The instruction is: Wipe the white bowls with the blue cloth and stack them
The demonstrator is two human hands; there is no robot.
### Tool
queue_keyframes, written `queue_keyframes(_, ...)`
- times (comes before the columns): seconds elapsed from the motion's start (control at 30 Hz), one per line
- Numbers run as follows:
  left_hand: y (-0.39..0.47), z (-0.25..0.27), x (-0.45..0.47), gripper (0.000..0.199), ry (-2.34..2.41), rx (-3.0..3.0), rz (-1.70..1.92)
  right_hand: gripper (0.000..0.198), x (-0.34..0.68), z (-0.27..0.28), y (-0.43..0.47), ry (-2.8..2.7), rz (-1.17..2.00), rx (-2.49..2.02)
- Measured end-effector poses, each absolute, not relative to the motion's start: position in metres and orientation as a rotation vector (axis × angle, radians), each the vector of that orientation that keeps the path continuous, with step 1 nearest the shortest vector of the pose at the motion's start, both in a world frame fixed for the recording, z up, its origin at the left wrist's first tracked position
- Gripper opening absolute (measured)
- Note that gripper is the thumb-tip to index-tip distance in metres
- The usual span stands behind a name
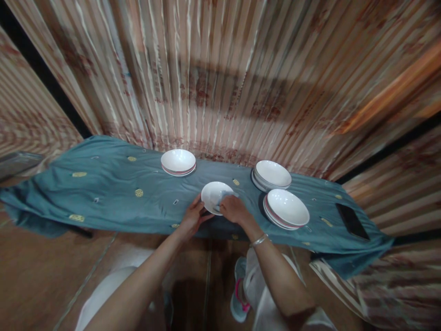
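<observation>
A white bowl (209, 193) is tilted toward me near the front edge of the cloth-covered table. My left hand (193, 218) grips its left rim, fingers closed along the edge and underneath. My right hand (234, 209) is closed on a pale grey-blue cloth (223, 196), pressed against the inside of the bowl at its right side. Part of the cloth is hidden under the fingers. A silver bangle (259, 240) circles my right wrist.
A short stack of white bowls (178, 161) stands at the back left. Two more stacks, the rear one (273, 174) and the front one (288, 208), stand to the right. A dark phone (352, 221) lies at the right end of the teal tablecloth (113, 197). Curtains (220, 92) hang behind.
</observation>
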State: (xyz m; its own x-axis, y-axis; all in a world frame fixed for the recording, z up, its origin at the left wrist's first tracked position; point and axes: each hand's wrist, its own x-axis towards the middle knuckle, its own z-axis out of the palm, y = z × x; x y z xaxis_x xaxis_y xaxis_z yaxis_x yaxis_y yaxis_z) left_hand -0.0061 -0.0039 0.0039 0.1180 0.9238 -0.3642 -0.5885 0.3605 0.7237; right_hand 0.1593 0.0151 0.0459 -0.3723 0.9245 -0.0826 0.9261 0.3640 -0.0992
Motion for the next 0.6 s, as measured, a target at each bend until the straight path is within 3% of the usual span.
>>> queue_keyframes(0.4,-0.003,0.001,-0.007,0.042,0.858,0.451,1.183,0.034,0.143,0.036,0.030,2.801,-0.677,1.606)
queue_keyframes(0.6,-0.003,0.005,-0.006,0.035,0.880,0.420,1.179,0.043,0.137,0.023,0.033,2.800,-0.703,1.669)
